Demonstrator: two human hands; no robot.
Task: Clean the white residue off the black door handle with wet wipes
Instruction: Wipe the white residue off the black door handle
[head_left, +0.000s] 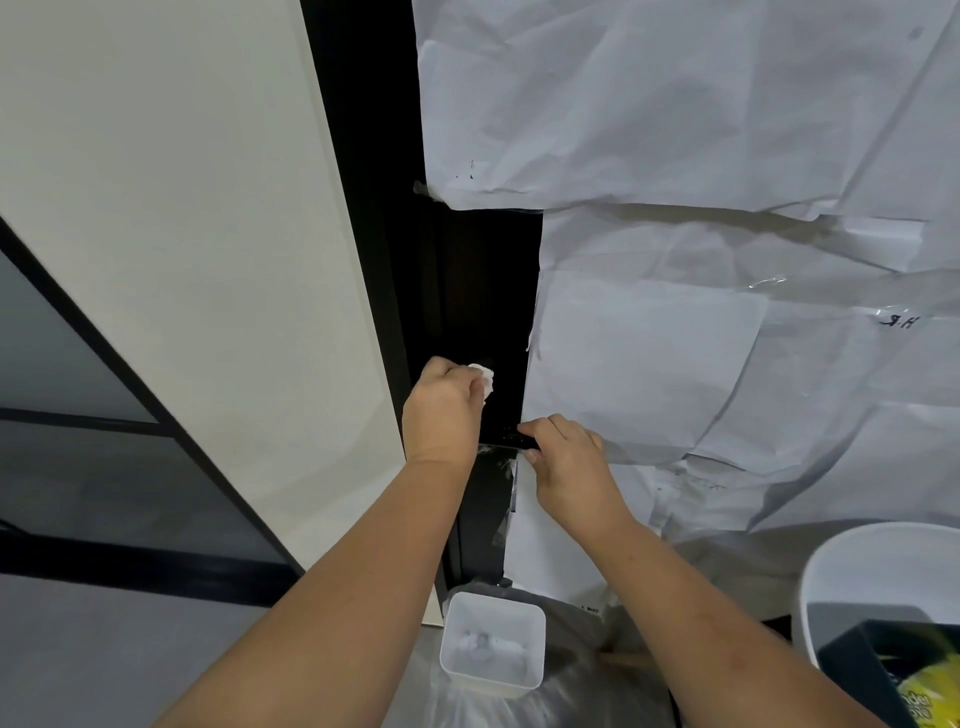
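While the left hand (444, 408) has its fingers curled round a crumpled wet wipe (483, 376) and presses it to the black door panel, the right hand (563, 457) pinches the black door handle (506, 441), thumb under and fingers over its near end. Handle sits just right of and below the left hand, between the two hands. White residue (493, 460) shows under the handle, just left of the right thumb. Best move, I'd judge: keep the right hand steadying the lever, bring the wipe down onto the handle's top and underside, rub along its length with short strokes, refold to a clean face. Small white tub (493, 644) stands below both forearms. Watch the taped paper (675, 364) right of the right hand; a wet wipe could tear it.
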